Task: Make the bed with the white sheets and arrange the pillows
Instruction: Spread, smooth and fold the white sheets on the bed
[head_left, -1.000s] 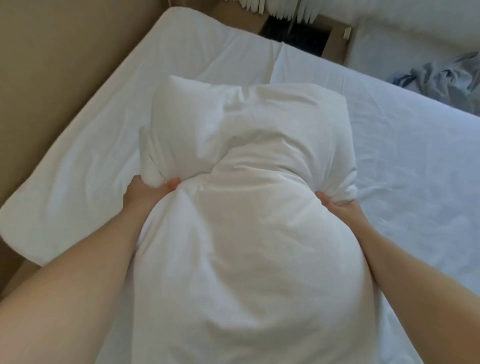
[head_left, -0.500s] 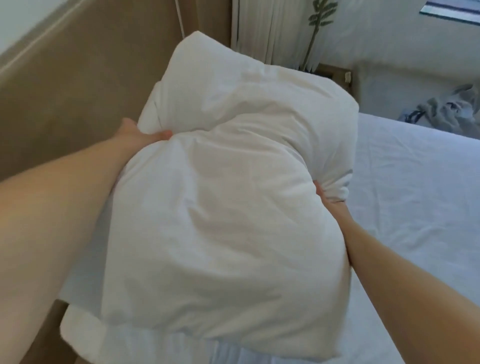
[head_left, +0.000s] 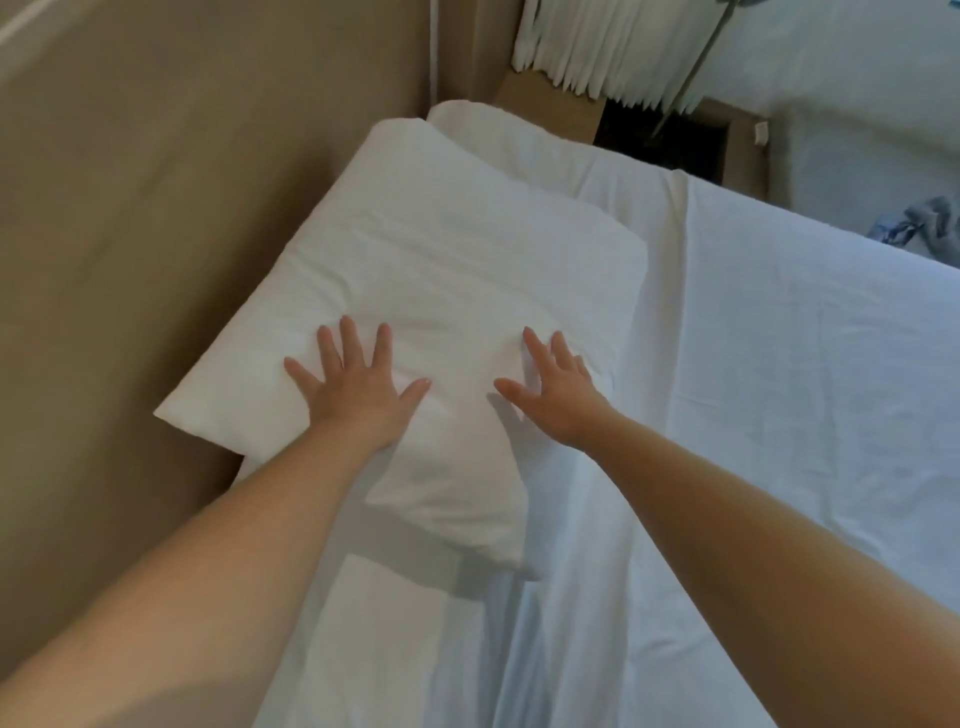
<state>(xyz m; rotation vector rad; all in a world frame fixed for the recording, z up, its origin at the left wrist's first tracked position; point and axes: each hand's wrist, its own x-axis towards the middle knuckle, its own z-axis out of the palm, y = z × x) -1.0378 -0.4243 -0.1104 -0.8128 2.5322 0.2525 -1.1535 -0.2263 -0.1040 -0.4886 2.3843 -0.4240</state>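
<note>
Your hands are both flat now: left hand (head_left: 358, 395) and right hand (head_left: 556, 395) have fingers spread and straight, palms down, holding nothing, just pressing on the near part of the pillow (head_left: 457, 249). Half a second back you had that pillow up in the air, squeezed between both hands by its sides. Now it's down on the bed, so the placing bit looks done and I'd say you're at the patting and smoothing stage.

The pillow lies right under your palms and stretches away from you. Its left edge runs along the tan headboard (head_left: 156, 260), while its near left corner pokes out a little over the bed's edge. The white sheet (head_left: 779, 415) to its right is on but pretty creased, so that probably wants a tug later.

Behind the pillow there's another white bulge (head_left: 519, 140); can't tell if it's a second pillow or the mattress corner. Further off is a white curtain (head_left: 597, 47), plus some grey-blue clothing (head_left: 930, 228) at the far right.
</note>
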